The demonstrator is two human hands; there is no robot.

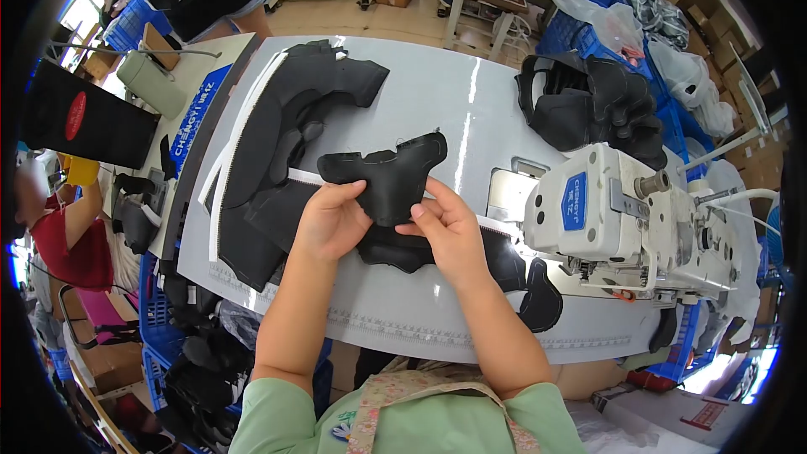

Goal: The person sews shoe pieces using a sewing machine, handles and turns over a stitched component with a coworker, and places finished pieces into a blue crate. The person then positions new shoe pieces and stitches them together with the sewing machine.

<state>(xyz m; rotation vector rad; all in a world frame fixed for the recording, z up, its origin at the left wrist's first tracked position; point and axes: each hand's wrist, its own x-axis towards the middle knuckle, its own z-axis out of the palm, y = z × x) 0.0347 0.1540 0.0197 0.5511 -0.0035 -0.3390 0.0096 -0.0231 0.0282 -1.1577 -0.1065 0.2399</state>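
My left hand [330, 223] grips the lower left edge of a black, leather-like piece [388, 181], thumb on top. Its edges carry a line of stitching, and loose thread ends stick out along the upper rim. On the lower right edge, my right hand [447, 231] pinches the same piece between thumb and fingers. It is held up over the worktable, its wide notched side facing away from me. Beneath it lie more flat black pieces [399, 254], partly hidden by my hands.
A white sewing machine [551, 214] stands to the right on the grey table [420, 311]. Black cut pieces [261, 143] are stacked at the left, and shaped black pieces [588, 101] are piled at the back right. Other people work nearby at the left and back.
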